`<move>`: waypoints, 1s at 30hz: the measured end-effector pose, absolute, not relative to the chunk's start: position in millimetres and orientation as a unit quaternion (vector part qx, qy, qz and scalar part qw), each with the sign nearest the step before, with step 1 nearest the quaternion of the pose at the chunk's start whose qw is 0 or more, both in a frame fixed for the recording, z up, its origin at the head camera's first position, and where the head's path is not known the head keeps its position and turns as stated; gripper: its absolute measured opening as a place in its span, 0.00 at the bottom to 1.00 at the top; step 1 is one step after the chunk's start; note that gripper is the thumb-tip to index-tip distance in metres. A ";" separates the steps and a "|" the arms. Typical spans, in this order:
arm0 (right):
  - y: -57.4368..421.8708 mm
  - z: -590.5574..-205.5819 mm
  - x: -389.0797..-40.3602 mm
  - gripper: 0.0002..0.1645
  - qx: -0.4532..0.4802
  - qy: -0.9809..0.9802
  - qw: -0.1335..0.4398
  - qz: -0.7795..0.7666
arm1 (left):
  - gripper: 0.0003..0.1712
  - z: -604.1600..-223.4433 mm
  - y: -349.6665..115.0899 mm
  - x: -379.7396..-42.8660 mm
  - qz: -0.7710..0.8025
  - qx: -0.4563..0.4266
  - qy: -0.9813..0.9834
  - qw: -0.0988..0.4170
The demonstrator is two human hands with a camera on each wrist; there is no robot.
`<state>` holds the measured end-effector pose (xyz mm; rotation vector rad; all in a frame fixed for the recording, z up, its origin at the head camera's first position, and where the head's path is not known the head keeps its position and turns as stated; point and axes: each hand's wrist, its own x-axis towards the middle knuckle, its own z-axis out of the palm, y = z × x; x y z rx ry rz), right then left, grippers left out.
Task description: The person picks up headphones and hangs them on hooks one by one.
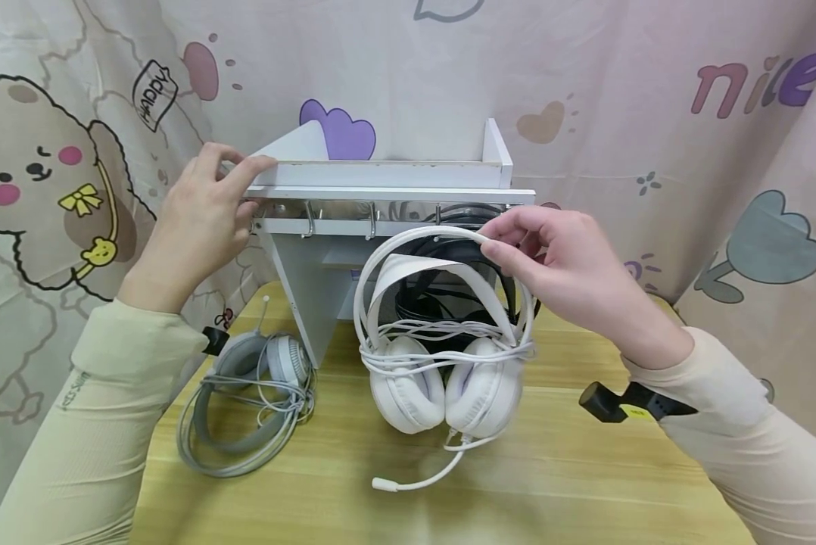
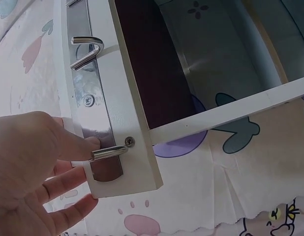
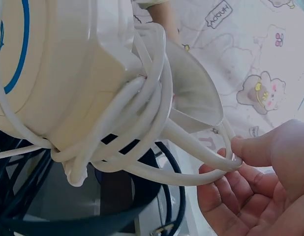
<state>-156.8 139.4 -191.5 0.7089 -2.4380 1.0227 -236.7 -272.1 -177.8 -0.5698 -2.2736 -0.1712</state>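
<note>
Apparently midway through hanging, the right hand (image 1: 565, 265) pinches the white headset (image 1: 486, 393) at its headband's one o'clock, before the hook rack (image 1: 408, 195) whose nine-o'clock end the left hand (image 1: 200, 219) grips, likely needing careful alignment with a hook (image 1: 372, 222) next.

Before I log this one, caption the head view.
Left hand grips the rack; right hand pinches the white headset by its band.

A rack (image 1: 381, 195) stood on a table (image 1: 585, 469), in front of a curtain (image 1: 415, 60). One headset (image 1: 288, 362) lay on the table, left of the rack; a second headset (image 1: 483, 386) was before the rack's right side, a third headset (image 1: 418, 306) behind it.
</note>
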 end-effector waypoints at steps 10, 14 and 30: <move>118.7 -196.6 -167.7 0.09 0.241 -0.876 0.182 0.376 | 0.36 -176.4 -273.9 -237.1 -0.064 -0.229 -0.892 0.383; 114.7 -196.3 -168.9 0.08 0.239 -0.873 0.181 0.385 | 0.35 -176.0 -273.8 -237.0 -0.064 -0.228 -0.893 0.384; 90.0 -188.5 -168.8 0.06 0.252 -0.864 0.181 0.396 | 0.34 -175.3 -275.8 -236.9 -0.066 -0.235 -0.889 0.388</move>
